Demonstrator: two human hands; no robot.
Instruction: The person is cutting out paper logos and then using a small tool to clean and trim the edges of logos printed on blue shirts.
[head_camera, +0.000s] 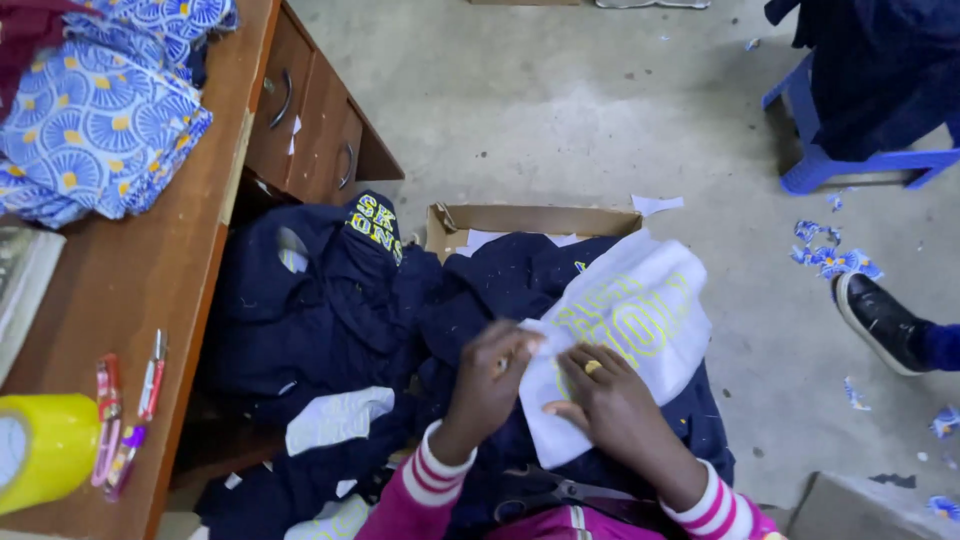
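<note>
Looking straight down at someone's lap here, both arms in pink sleeves with white striped cuffs. The left hand (492, 372) has its fingers pinched shut on the edge of a white backing sheet (625, 335) with pale yellow-green lettering on it, right at the sheet's left corner. The right hand (612, 400) lies mostly flat and open on the lower part of the same sheet, fingers spread and pressing down rather than gripping, with a gold ring showing on one finger. The sheet sits on top of a navy garment (520, 285) draped over the person's lap and spilling toward a cardboard box (530, 218) just behind it. To the left there's a heap of more navy clothes (310, 300), one showing yellow letters, with another white sheet (337, 417) lying on it. A pair of scissors (560, 490) rests on the lap just below the hands. On the far left, the wooden tabletop (170, 260) carries a blue patterned fabric (100, 120), a yellow tape roll (40, 445) and a few small pens or cutters (130, 410) beside it. On the concrete floor (560, 110) to the right are scattered blue scraps, another person's black shoe (882, 320) and a blue plastic stool (850, 165).
</note>
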